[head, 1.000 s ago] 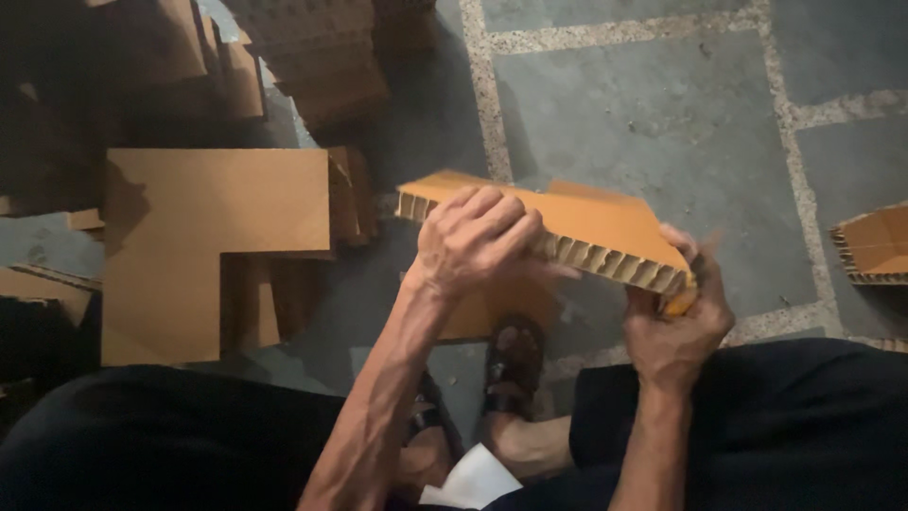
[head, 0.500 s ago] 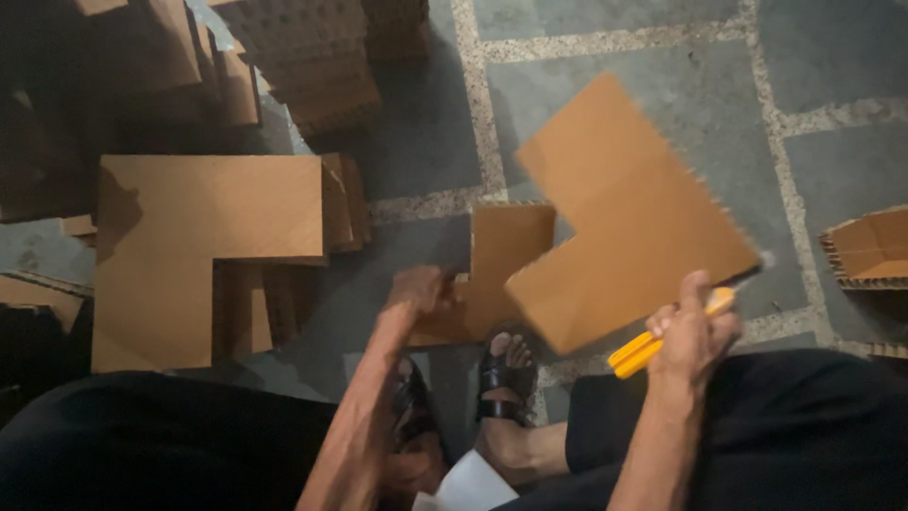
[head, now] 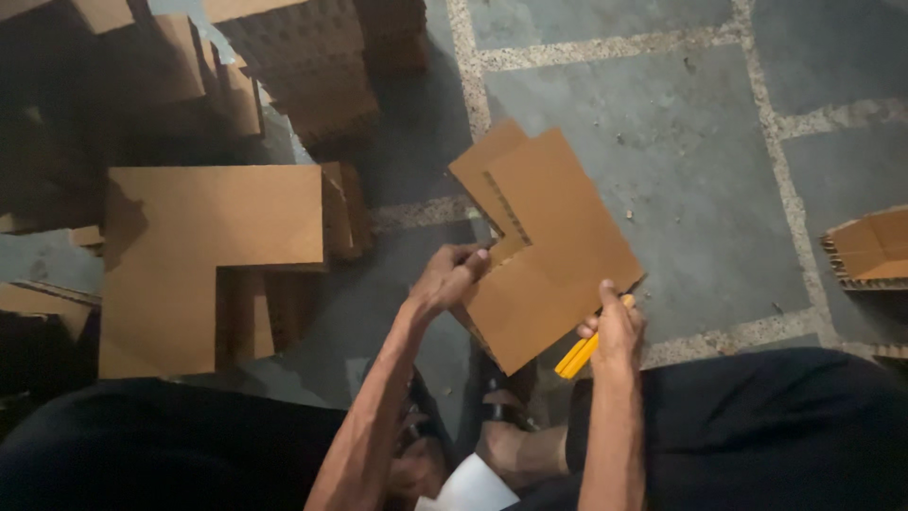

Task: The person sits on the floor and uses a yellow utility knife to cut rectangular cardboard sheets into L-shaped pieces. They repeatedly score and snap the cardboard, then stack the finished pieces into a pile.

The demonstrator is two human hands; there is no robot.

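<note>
Person seated, head cam looking down over lap at a stone floor (head: 662, 123). Both hands hold an L-shaped cardboard piece (head: 549, 255), honeycomb core showing along its cut edge, kept up off the floor at about knee level, above the sandalled feet (head: 501, 416). Left hand (head: 449, 279) pinches the inner notch of the L, fingers curled over the edge, thumb side underneath; looks like a steadying grip so the flat face stays turned up toward the cam. Right hand (head: 615, 326) sits at the lower right edge of the piece, fingers closed round a yellow tool (head: 582, 350), prob a cutter or marker, can't tell which; thumb rests up on the cardboard edge, so that hand props the piece and keeps the tool ready at once. Piece lies between the two hands, touching both, tilted with its far corner pointing away. To the left, a bigger L-shaped board (head: 208, 237) lies flat on a stack; more honeycomb stacks (head: 303, 57) farther back. Open box corner (head: 870, 246) at right edge, well apart.
</note>
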